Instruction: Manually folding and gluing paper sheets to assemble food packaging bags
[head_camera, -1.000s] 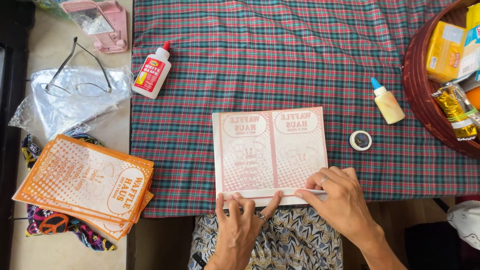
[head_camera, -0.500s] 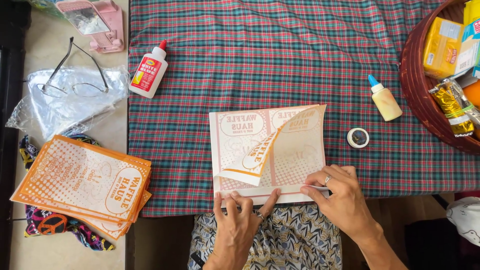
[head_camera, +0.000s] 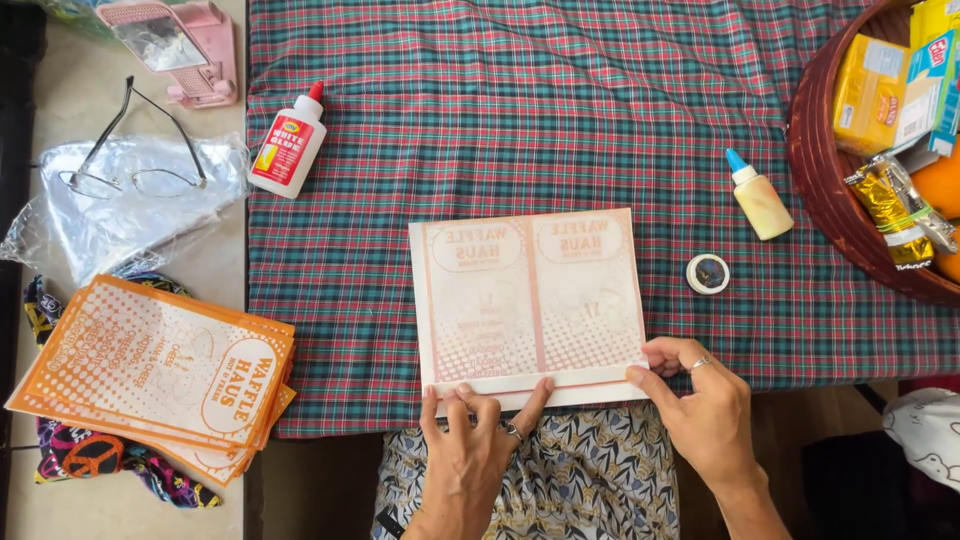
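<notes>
A white sheet (head_camera: 530, 300) with a faint orange print showing through lies flat on the plaid cloth (head_camera: 560, 110), at the table's near edge. My left hand (head_camera: 478, 450) presses its fingertips on the sheet's bottom edge, left of centre. My right hand (head_camera: 700, 410), with a ring on one finger, pinches the sheet's bottom right corner. A narrow strip along the bottom edge looks folded up.
A stack of orange printed bags (head_camera: 160, 375) lies at left. A white glue bottle (head_camera: 288, 145), a small blue-capped bottle (head_camera: 758, 196) and a tape roll (head_camera: 708, 273) sit on the cloth. Glasses (head_camera: 130, 170) rest on plastic. A basket (head_camera: 830, 190) holds packets at right.
Half a second ago the sheet's upper layer was lifted and curling over; now it lies flat with the pale side up. Both hands stay at the bottom edge.
</notes>
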